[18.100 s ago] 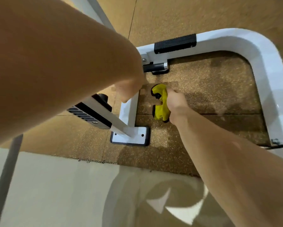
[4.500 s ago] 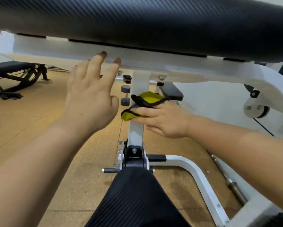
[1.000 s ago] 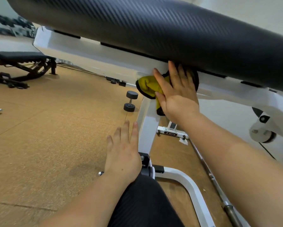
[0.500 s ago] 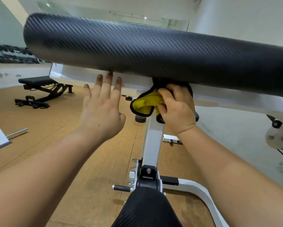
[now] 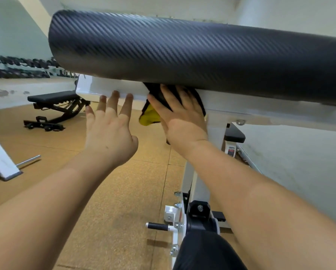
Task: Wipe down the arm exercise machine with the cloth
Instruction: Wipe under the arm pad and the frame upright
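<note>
Yellow-and-black cloth (image 5: 150,115) lies flat under my right hand (image 5: 179,117), whose straight fingers press it against the white frame beam (image 5: 260,112), just beneath the black ribbed arm pad (image 5: 202,55). My left hand (image 5: 109,129) is spread wide beside it, gripping nothing, its fingertips at the beam's lower edge. A small red-and-white sticker (image 5: 230,152) sits just right of the upright post (image 5: 202,182); its writing is too small to read. Below me are the black seat (image 5: 208,252) and an adjustment pin (image 5: 157,226). Farther off, on the cork-brown floor (image 5: 114,191), stand a flat bench (image 5: 54,100) and a blurred dumbbell rack (image 5: 17,69).
</note>
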